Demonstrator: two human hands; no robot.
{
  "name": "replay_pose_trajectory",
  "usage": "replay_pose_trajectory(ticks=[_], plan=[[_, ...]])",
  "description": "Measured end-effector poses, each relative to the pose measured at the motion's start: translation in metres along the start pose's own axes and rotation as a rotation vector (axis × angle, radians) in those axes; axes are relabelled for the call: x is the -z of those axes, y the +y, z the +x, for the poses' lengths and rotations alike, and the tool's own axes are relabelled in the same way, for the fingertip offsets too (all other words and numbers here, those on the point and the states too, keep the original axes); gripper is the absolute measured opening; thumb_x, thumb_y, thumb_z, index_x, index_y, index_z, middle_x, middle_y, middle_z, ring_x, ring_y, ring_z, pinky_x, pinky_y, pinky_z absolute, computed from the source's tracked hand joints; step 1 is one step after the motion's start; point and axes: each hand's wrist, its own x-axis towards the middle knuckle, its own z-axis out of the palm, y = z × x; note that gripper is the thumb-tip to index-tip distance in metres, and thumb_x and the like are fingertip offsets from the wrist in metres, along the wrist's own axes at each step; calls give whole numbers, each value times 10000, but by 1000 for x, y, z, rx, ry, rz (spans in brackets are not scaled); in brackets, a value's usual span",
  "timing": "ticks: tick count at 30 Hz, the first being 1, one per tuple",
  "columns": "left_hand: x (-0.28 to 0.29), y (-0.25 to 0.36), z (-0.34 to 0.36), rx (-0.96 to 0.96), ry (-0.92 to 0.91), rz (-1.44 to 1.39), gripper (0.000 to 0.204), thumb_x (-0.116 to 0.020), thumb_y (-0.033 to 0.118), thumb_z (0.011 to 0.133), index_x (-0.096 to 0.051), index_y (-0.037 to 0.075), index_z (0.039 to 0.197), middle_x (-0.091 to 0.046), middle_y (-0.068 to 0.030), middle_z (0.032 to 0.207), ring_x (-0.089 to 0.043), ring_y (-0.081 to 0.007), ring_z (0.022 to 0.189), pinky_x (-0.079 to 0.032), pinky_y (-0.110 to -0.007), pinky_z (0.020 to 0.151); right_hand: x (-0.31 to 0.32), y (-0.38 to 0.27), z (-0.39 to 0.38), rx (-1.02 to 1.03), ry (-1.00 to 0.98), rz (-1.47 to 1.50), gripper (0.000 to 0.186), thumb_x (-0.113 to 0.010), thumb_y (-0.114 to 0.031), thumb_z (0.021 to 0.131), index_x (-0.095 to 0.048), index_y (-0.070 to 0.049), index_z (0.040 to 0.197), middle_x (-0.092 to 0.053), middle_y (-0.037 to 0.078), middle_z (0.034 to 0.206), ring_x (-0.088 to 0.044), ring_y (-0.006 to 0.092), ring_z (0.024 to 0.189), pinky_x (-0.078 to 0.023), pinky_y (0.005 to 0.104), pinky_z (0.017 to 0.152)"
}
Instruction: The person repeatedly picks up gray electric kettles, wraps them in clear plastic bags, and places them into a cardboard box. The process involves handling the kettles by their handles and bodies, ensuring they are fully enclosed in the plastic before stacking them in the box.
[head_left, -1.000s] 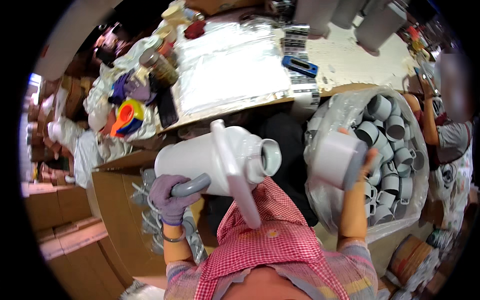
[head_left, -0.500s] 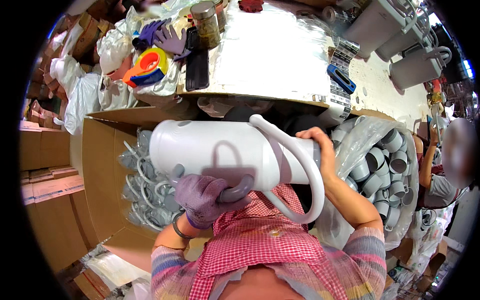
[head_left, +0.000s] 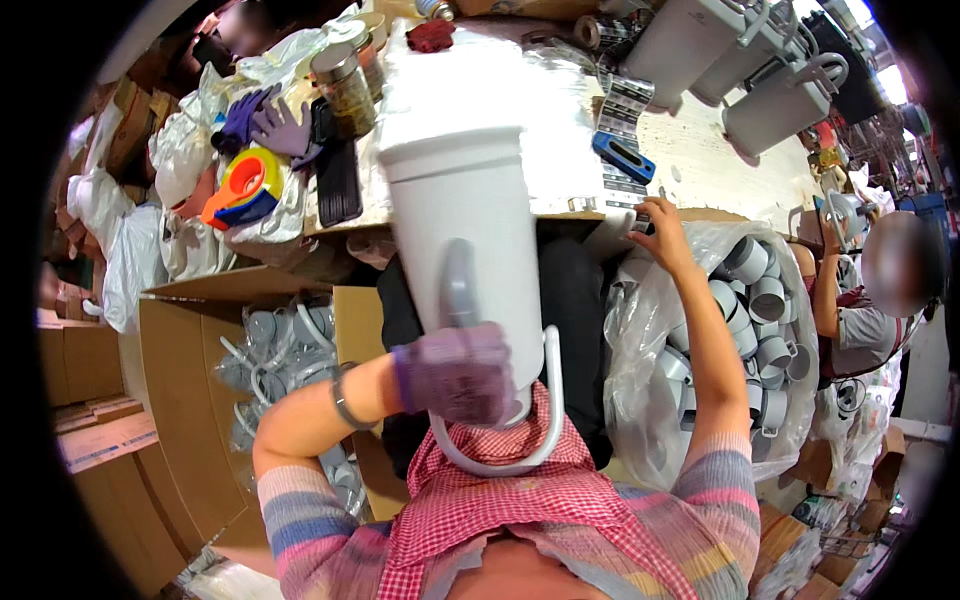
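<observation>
A large light-grey jug (head_left: 470, 215) stands tilted across my lap, its wide end against the table edge and its narrower end toward me. My left hand (head_left: 462, 375), in a purple glove, is closed around the jug's darker grey side handle (head_left: 458, 285). A pale looped carrying handle (head_left: 553, 400) hangs at the near end, over my red checked apron. My bare right hand (head_left: 662, 235) is off the jug. Its fingers are apart and curved at the table's front edge, beside the lower end of a strip of printed labels (head_left: 622, 190).
A blue cutter (head_left: 624, 158) lies on the label strip. Several grey jugs (head_left: 780, 110) stand at the far right of the table. On the right is a plastic bag (head_left: 640, 400) of grey cups; on the left, a cardboard box (head_left: 195, 380) with wrapped handled parts. A person (head_left: 870, 310) works at right.
The jug has swung from lying crosswise to pointing away from me, its wide end now at the table. My right hand has let go of it and moved to the label strip.
</observation>
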Motion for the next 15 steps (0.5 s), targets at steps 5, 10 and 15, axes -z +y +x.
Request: replay_pose_trajectory(ticks=[5,10,15], plan=[[-58,-36,30,44,-259,-320,152,-659,276,737,-658,199,606,-628,17,630,-615,-192,644,-447,-354,705,-6,48,36,-218,-312,310,400,-850,-27,640,-689,-56,1004,-638,67,1014,-593,224,949,-490,321,821],[-30,-62,16,455,146,-266,282,-723,261,765,-676,97,990,-657,-85,1005,-612,-270,967,-468,-388,890,-12,75,41,-297,-338,612,217,-844,-4,681,-700,-5,843,-669,70,939,-625,157,862,-515,290,767],[15,-171,15,904,610,197,320,-653,154,869,-620,8,1152,-617,-179,1207,-609,-337,1067,-462,-406,981,5,62,13,-413,-363,772,134,-803,17,714,-676,0,752,-688,115,1023,-657,183,966,-535,317,826]])
